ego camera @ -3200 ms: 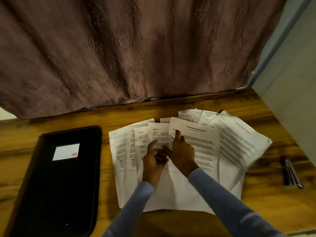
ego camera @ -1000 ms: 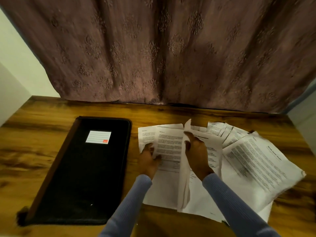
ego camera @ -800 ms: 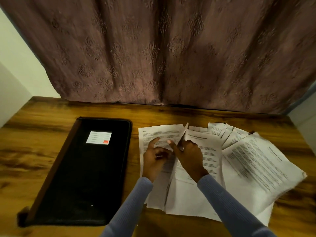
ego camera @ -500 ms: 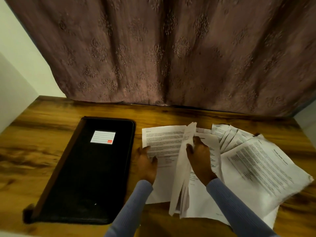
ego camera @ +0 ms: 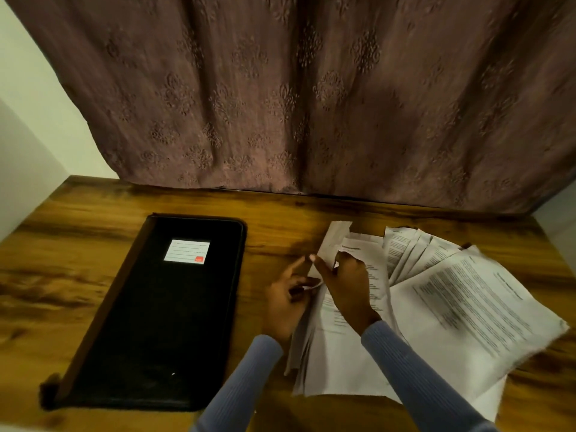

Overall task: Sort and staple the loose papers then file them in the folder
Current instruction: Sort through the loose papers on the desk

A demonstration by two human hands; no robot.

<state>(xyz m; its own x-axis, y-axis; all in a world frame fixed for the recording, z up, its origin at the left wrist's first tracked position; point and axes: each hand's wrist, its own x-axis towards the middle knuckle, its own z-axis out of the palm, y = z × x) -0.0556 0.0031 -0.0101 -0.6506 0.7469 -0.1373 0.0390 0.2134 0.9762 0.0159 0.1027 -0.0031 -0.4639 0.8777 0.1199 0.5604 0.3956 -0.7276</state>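
Note:
Loose printed papers (ego camera: 442, 294) lie fanned over the right half of the wooden desk. A closed black folder (ego camera: 162, 313) with a white label lies flat to their left. My left hand (ego camera: 288, 302) and my right hand (ego camera: 346, 285) meet at the left edge of the pile. Both pinch a gathered bunch of sheets (ego camera: 330, 244) that stands on edge, its top corner curling upward. My right hand also rests on the sheet beneath. No stapler shows in this view.
A brown patterned curtain (ego camera: 311, 104) hangs down to the desk's far edge. Pale walls close in at the left and right. Bare desk wood (ego camera: 71, 260) lies left of the folder and between folder and papers.
The sheets spread at the left of the pile have been swept together rightward into one upright bunch. My left hand came off the flat sheet and joined my right on the bunch.

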